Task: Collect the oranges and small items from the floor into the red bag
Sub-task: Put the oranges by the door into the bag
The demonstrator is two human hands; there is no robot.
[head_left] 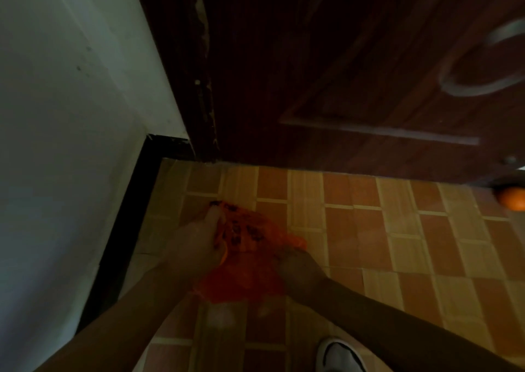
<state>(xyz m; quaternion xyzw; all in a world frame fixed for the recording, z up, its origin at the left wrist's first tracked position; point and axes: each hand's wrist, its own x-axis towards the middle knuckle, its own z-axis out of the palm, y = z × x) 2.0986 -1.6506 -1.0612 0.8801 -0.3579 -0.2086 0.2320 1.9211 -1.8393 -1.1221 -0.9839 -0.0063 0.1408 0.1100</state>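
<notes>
Both hands (199, 241) grip one red bag (244, 258); one orange (512, 199) loose.

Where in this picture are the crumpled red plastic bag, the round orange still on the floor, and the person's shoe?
Crumpled red plastic bag (244, 269): head view, on its lower bulging body.
Round orange (512, 199): head view, on its visible top, by the door's edge.
White shoe (339, 356): head view, on its toe.
</notes>
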